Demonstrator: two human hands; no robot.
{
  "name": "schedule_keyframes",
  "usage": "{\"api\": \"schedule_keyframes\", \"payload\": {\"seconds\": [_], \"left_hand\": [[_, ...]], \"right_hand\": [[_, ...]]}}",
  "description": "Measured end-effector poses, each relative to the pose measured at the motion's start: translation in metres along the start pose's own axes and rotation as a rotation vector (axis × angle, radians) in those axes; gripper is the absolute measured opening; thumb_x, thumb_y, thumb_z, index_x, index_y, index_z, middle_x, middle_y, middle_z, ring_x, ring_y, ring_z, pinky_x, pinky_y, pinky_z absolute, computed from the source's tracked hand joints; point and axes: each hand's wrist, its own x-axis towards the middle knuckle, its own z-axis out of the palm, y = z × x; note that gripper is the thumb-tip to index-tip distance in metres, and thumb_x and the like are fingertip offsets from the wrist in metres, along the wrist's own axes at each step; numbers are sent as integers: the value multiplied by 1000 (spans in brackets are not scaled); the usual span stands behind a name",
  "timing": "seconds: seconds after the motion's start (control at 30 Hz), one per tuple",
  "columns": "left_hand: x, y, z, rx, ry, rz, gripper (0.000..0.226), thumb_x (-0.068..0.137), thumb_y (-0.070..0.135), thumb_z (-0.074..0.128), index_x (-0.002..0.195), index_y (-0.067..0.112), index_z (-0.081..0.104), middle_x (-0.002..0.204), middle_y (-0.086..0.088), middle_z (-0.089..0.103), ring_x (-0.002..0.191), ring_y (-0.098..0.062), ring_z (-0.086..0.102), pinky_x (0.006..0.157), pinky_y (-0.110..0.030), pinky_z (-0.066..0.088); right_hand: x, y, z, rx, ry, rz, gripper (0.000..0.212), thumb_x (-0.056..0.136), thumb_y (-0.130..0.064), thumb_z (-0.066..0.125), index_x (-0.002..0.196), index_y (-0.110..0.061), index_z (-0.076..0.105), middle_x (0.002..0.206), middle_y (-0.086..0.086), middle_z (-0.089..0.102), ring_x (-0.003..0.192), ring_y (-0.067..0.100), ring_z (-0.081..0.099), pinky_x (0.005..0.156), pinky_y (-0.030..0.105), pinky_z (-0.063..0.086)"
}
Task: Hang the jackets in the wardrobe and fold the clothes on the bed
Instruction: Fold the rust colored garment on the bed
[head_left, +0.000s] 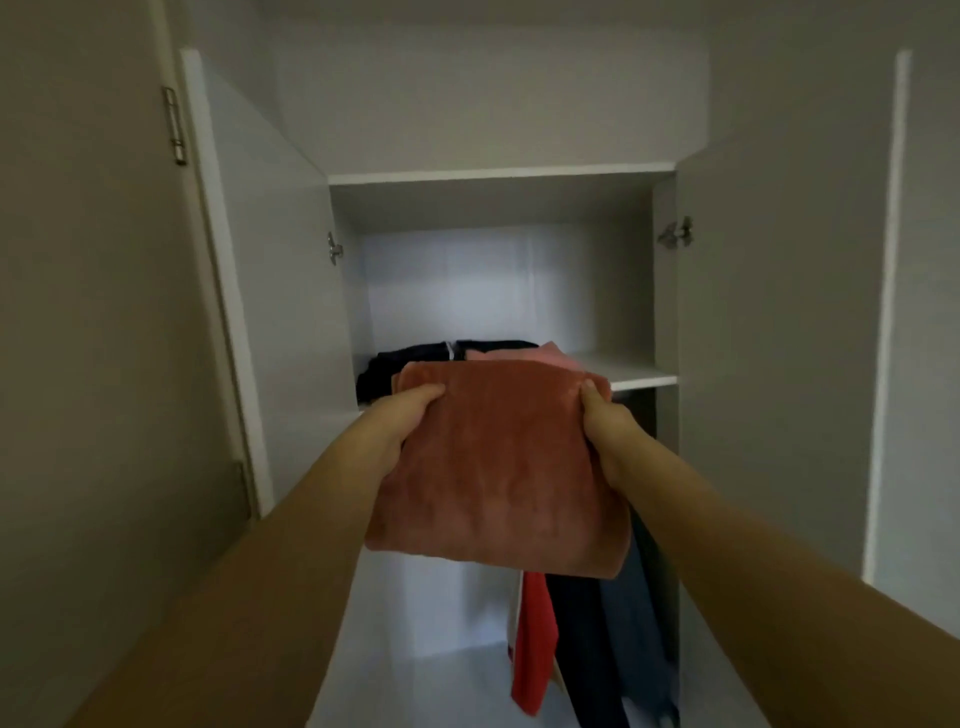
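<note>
1. Left hand (402, 415) and right hand (602, 421) each grip a side edge of the folded rust-pink garment (493, 467), thumbs on top.
2. Garment held flat before the wardrobe shelf (623, 375), long axis running near to far, far edge reaching the shelf's front.
3. No readable labels.
4. Dark clothes (395, 366) lie on the shelf; jackets (587, 649) hang below.

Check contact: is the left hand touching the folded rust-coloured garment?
Touching. The head view shows the left hand gripping the left edge of the folded rust-coloured garment, fingers curled over its top, with no gap between them.
</note>
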Motion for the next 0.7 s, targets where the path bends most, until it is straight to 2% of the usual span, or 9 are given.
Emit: {"api": "schedule_keyframes", "payload": {"seconds": [0.07, 0.13, 0.2, 0.4, 0.43, 0.5, 0.6, 0.7], "left_hand": [[71, 18, -6, 12, 8, 14, 53, 88, 43, 67, 127, 8, 63, 108, -16, 71, 97, -31, 69, 87, -41, 57], [135, 46, -6, 16, 5, 41, 50, 89, 39, 65, 128, 8, 63, 111, -16, 71, 101, -32, 68, 95, -47, 54], [197, 74, -4, 8, 35, 93, 44, 91, 34, 62, 125, 6, 64, 112, -18, 70, 101, -32, 68, 95, -47, 54], [368, 136, -19, 22, 191, 250, 40, 93, 29, 58, 125, 7, 63, 114, -18, 69, 102, -33, 68, 95, -47, 54], [398, 140, -25, 32, 229, 265, 40, 93, 28, 58, 126, 6, 62, 115, -19, 68, 102, -34, 68, 95, -48, 54], [457, 147, -36, 54, 293, 283, 39, 92, 26, 58, 126, 6, 62, 115, -21, 68, 101, -35, 68, 94, -49, 54], [550, 152, -54, 98, 372, 272, 42, 89, 24, 60, 128, 7, 61, 119, -21, 66, 103, -36, 67, 94, -50, 54], [630, 159, -73, 209, 421, 267, 43, 88, 25, 61, 127, 10, 63, 124, -20, 64, 108, -36, 65, 97, -48, 52]], "right_hand": [[61, -15, 26, 9, -10, -13, 63, 101, -53, 32, 137, -4, 48, 117, 17, 62, 104, 32, 60, 90, 41, 50], [120, -38, 49, -15, 6, -50, 63, 101, -53, 32, 139, -5, 48, 126, 19, 59, 112, 33, 57, 99, 43, 47], [180, -65, 70, -37, 16, -98, 63, 102, -51, 32, 141, -4, 46, 134, 21, 55, 119, 36, 54, 104, 45, 44], [355, -126, 145, -69, -69, -206, 60, 103, -49, 31, 138, -4, 49, 124, 19, 61, 110, 33, 59, 97, 42, 49], [385, -129, 160, -59, -98, -211, 59, 103, -49, 31, 137, -4, 49, 123, 18, 62, 107, 32, 60, 93, 41, 51], [439, -134, 190, -54, -153, -204, 58, 104, -46, 30, 137, -3, 48, 121, 19, 62, 97, 28, 61, 77, 36, 53], [519, -139, 233, -91, -206, -177, 53, 106, -40, 29, 138, -2, 46, 123, 20, 61, 82, 24, 61, 56, 29, 47], [593, -149, 274, -121, -272, -173, 49, 106, -35, 30, 141, -2, 43, 126, 18, 59, 74, 14, 55, 45, 23, 43]]}}
